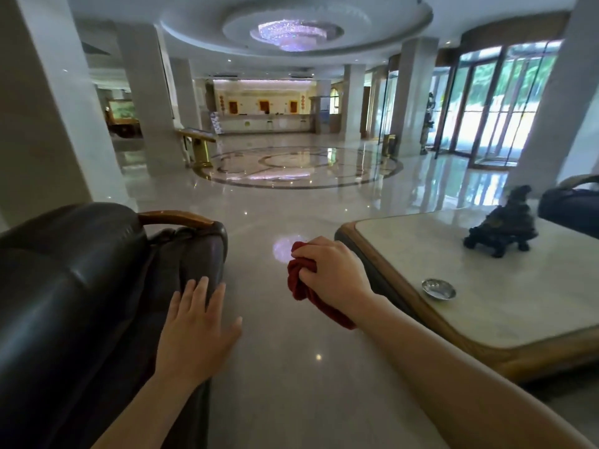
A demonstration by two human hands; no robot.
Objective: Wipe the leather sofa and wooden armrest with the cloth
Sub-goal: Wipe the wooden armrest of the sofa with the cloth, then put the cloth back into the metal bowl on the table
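Observation:
A dark brown leather sofa (74, 286) fills the left side, its back nearest me and its seat cushion stretching away. A curved wooden armrest (176, 217) caps its far end. My left hand (194, 332) hovers flat, fingers spread, at the front edge of the seat cushion and holds nothing. My right hand (334, 275) is over the floor between sofa and table, closed around a bunched red cloth (304, 286) whose tail hangs under my wrist.
A low marble-topped table with a wooden rim (402, 306) stands on the right, carrying a dark carved ornament (500, 226) and a small metal ashtray (438, 288). Another dark sofa (570, 205) sits far right. Polished lobby floor (285, 367) runs between the furniture.

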